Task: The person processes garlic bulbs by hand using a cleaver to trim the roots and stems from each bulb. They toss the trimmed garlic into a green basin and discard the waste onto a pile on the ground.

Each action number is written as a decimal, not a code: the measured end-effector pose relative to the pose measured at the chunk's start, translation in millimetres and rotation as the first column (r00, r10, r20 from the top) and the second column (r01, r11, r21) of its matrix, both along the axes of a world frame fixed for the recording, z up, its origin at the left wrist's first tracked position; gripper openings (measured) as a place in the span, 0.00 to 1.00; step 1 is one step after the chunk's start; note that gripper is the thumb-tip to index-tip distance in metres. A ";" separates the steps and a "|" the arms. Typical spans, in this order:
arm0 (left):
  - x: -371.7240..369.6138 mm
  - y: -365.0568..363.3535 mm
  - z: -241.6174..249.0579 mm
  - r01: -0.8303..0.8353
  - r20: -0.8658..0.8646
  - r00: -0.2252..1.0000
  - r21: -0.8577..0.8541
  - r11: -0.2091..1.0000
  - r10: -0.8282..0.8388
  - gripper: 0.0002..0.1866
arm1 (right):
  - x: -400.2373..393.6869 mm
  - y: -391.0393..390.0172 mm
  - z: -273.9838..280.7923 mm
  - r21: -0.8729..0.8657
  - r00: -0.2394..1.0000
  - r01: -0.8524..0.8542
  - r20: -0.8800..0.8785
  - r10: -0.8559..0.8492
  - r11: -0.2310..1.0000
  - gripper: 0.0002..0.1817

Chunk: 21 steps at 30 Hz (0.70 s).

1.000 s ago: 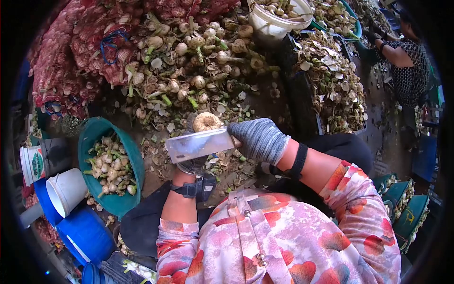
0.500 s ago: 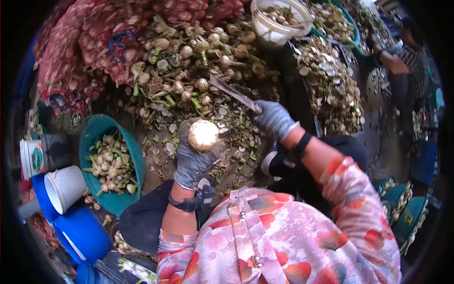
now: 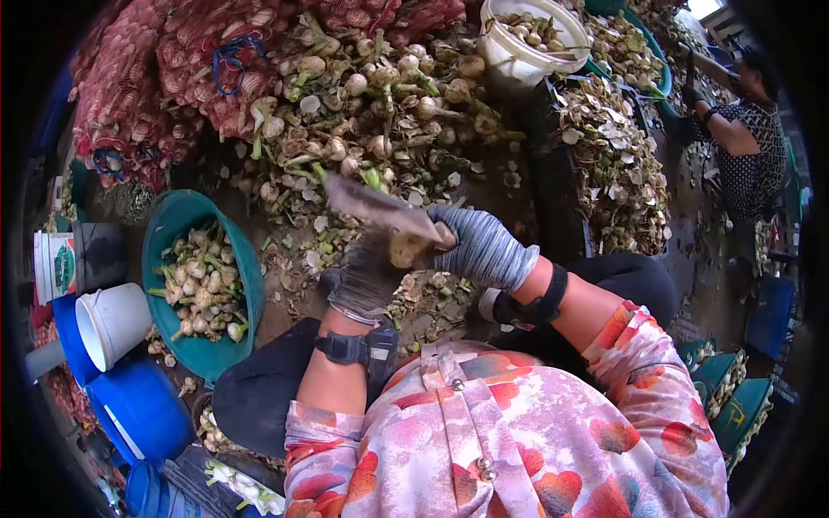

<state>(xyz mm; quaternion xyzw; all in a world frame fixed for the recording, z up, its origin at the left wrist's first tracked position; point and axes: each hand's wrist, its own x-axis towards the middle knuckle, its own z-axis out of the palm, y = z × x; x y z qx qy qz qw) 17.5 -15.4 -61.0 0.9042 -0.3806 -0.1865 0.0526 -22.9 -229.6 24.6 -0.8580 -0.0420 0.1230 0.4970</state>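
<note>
My left hand [image 3: 367, 274], in a grey knit glove, is closed round a garlic bulb [image 3: 403, 250], whose tan side shows below the blade. In my gloved right hand [image 3: 484, 246] is a knife [image 3: 380, 207], its wide blade pointing left across the top of the bulb and blurred by motion. Both hands are close together in front of my lap, and whether the edge touches the bulb cannot be made out. Just beyond them lies a heap of garlic bulbs [image 3: 380, 95] with stems and peelings.
A green tub [image 3: 252, 285] of garlic bulbs stands at left, near blue and white buckets [image 3: 117, 328]. Red mesh sacks [image 3: 186, 69] fill the back left. At right are a white bucket [image 3: 508, 60] and a crate of trimmings [image 3: 613, 164]. Farther right a person [image 3: 751, 129] works.
My right hand and knife have moved left and down onto the bulb. The left hand has turned, so the bulb's pale face no longer shows. The view has shifted slightly.
</note>
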 end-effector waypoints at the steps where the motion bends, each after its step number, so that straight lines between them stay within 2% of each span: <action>1: -2.1 17.5 -52.9 -0.077 -0.058 0.996 -0.211 0.974 0.066 0.26 | 0.9 -2.6 5.9 -0.095 0.998 -0.067 0.003 0.068 0.993 0.26; 2: -3.2 32.6 -97.1 -0.160 -0.132 0.985 -0.408 0.899 0.115 0.26 | 0.4 -4.1 8.6 -0.099 0.998 -0.063 0.000 0.064 0.993 0.26; 3: 1.0 41.2 -119.9 -0.304 -0.234 0.951 -0.587 0.751 0.202 0.24 | 0.2 -4.7 10.3 -0.168 0.994 -0.109 0.011 0.112 0.980 0.26; 4: -3.1 35.1 -106.4 -0.305 -0.235 0.951 -0.588 0.749 0.202 0.24 | 0.4 -4.8 12.8 -0.235 0.986 -0.155 0.019 0.164 0.960 0.26; 5: -10.0 23.0 -71.7 -0.161 0.055 0.976 -0.464 0.871 0.210 0.23 | 0.2 -5.0 18.5 -0.246 0.982 -0.156 0.062 0.176 0.957 0.23; 6: -13.6 13.0 -31.8 -0.056 0.336 0.929 -0.284 0.957 0.154 0.21 | 0.7 -4.9 15.5 -0.245 0.982 -0.158 0.062 0.178 0.956 0.23; 7: -12.1 8.3 8.4 0.072 0.457 0.881 -0.380 0.922 0.120 0.18 | 3.1 -5.4 8.8 -0.340 0.986 -0.168 -0.051 0.161 0.925 0.20; 8: -11.3 3.8 9.6 -0.386 -0.298 0.922 -0.731 0.562 0.246 0.17 | 6.2 -7.0 1.5 -0.429 0.979 -0.186 -0.158 0.129 0.884 0.18; 10: -10.6 10.5 25.7 -0.636 -0.535 0.768 -0.566 0.525 0.353 0.17 | 12.1 -20.6 -12.5 -0.444 0.950 -0.259 -0.277 0.144 0.858 0.15; 12: -13.9 27.7 60.4 -0.724 -0.399 0.678 -0.509 0.466 0.617 0.17 | 16.2 -26.2 -15.5 -0.425 0.912 -0.184 -0.410 -0.008 0.886 0.12; 13: -5.2 47.7 57.7 -0.761 -0.673 0.555 -0.648 -0.027 0.489 0.19 | 17.3 -30.2 -20.2 -0.460 0.910 -0.166 -0.412 -0.044 0.873 0.12; 14: 7.0 76.5 55.1 -0.677 -0.844 0.491 -0.526 -0.515 0.217 0.20 | 15.4 -34.7 -26.7 -0.493 0.906 -0.145 -0.415 -0.086 0.858 0.11; 15: 23.7 113.7 62.4 -0.542 -0.775 0.608 -0.564 -0.622 0.173 0.25 | 11.2 -36.9 -35.3 -0.479 0.943 -0.100 -0.326 -0.071 0.872 0.10; 16: 37.3 143.1 76.3 -0.391 -0.681 0.717 -0.570 -0.723 0.149 0.29 | 11.3 -32.5 -32.7 -0.476 0.945 -0.106 -0.322 -0.061 0.873 0.10; 18: 45.8 157.7 121.0 -0.208 -0.803 0.594 -0.212 -0.955 0.049 0.36 | 15.3 -24.7 -17.7 -0.344 0.950 0.072 -0.261 -0.169 0.936 0.09; 19: 50.9 158.2 119.1 -0.142 -0.830 0.553 -0.183 -0.973 0.076 0.34 | 17.8 -20.4 -7.5 -0.302 0.943 0.107 -0.273 -0.193 0.947 0.09; 20: 65.0 157.6 118.0 -0.066 -0.891 0.454 -0.056 -0.996 0.020 0.40 | 19.5 -17.0 -6.0 -0.296 0.942 0.115 -0.270 -0.199 0.948 0.09; 21: 71.8 156.6 116.6 -0.074 -0.889 0.458 -0.057 -0.996 0.017 0.40 | 22.0 -15.5 -4.8 -0.295 0.953 0.120 -0.234 -0.194 0.948 0.10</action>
